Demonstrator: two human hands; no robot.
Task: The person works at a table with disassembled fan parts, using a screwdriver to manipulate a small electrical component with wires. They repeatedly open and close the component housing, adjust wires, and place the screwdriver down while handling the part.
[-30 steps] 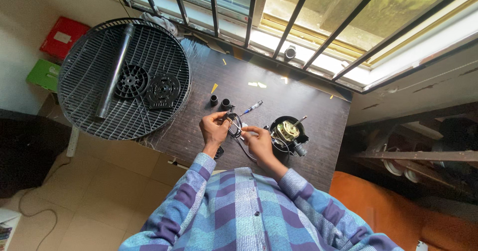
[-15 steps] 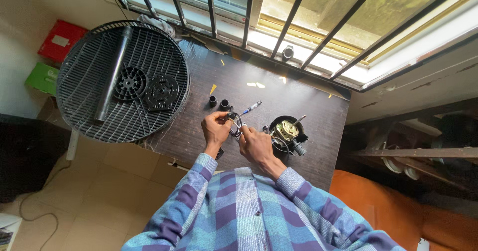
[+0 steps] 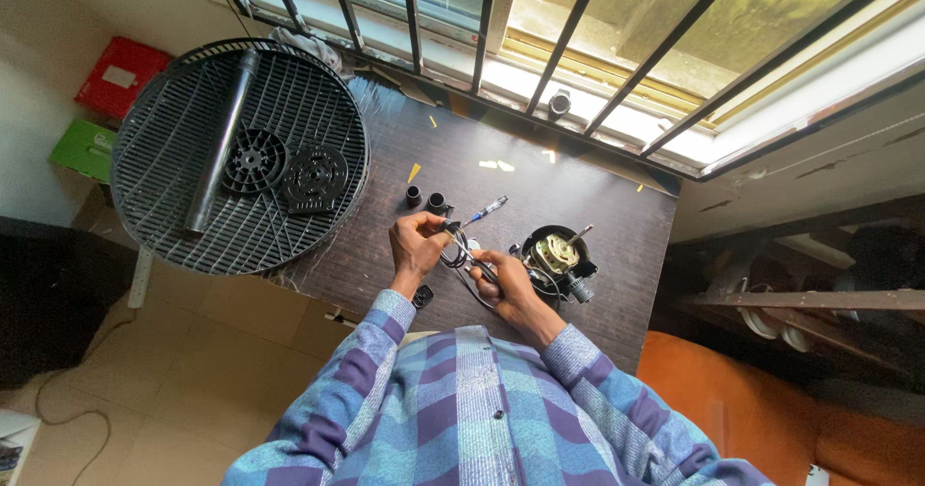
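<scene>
Wires half-hidden between left hand, right hand

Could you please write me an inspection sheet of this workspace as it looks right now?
Surface: dark wooden table below a barred window.
Job's things: a bundle of black wires between both hands; fan motor with copper windings beside the right hand.
Clutter: round fan grille on the table's left end, bearing a dark tube and two round black discs; two small black caps; pen-like tool; small yellow scraps.
Hands: left hand pinches the wires at the top; right hand grips them lower down.
Cables: the wires run toward the motor; a thin cable lies on the floor at left.
Surroundings: red box, green box, orange seat.
</scene>
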